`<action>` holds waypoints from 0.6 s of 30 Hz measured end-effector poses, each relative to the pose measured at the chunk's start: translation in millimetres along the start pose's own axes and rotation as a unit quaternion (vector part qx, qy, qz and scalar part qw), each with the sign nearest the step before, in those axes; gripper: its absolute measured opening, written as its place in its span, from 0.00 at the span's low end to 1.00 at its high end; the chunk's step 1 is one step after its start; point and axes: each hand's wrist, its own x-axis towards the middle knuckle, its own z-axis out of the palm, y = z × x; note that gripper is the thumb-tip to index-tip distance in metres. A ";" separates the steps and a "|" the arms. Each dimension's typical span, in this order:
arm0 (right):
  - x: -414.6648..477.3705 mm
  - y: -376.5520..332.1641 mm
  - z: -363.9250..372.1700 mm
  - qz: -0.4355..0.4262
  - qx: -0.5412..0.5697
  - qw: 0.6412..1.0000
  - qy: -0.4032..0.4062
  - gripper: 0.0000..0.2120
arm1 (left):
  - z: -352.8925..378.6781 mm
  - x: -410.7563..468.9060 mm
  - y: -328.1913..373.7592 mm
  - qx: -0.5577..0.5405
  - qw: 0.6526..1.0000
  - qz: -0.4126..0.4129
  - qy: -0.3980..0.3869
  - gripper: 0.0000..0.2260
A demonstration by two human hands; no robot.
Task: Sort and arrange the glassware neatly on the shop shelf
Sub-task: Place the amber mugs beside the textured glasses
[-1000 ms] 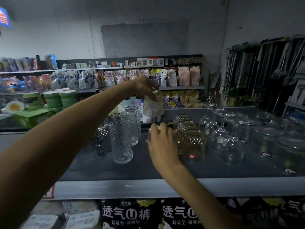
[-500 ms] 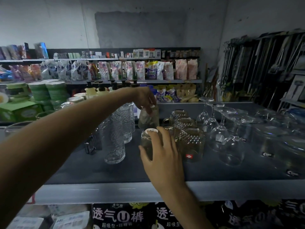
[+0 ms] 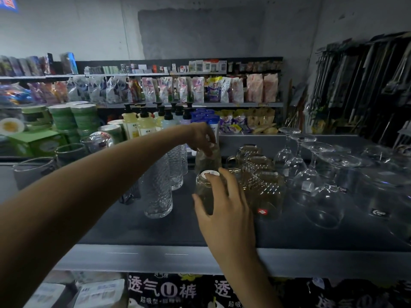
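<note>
At the centre of the frame, on the dark grey shop shelf (image 3: 289, 232), the right hand (image 3: 224, 210) curls round a small upturned clear glass tumbler (image 3: 202, 185), thumb on its left side, forefinger across its white-stickered base. Just behind it, the left hand (image 3: 203, 136) pinches the top of a second upturned tumbler (image 3: 209, 161). Tall textured clear glasses (image 3: 158, 192) stand just left, diamond-cut glass mugs (image 3: 264, 192) just right.

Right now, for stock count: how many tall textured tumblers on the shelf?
3, in one row: front tumbler, middle tumbler, back tumbler. Others may be hidden.
</note>
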 end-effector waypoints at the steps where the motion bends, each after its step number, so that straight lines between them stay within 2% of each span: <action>1: -0.2 -0.1 0.0 0.000 0.000 1.000 -0.001 0.21 | 0.6 0.9 0.3 0.004 1.000 -0.001 0.007 0.25; 12: -0.6 0.0 -0.2 0.000 0.005 1.000 -0.006 0.21 | 4.4 5.9 9.1 0.055 0.998 -0.012 0.031 0.29; 18: -1.2 2.0 1.2 -0.002 0.011 1.000 0.001 0.21 | -4.6 5.3 9.6 0.054 0.998 -0.027 -0.002 0.29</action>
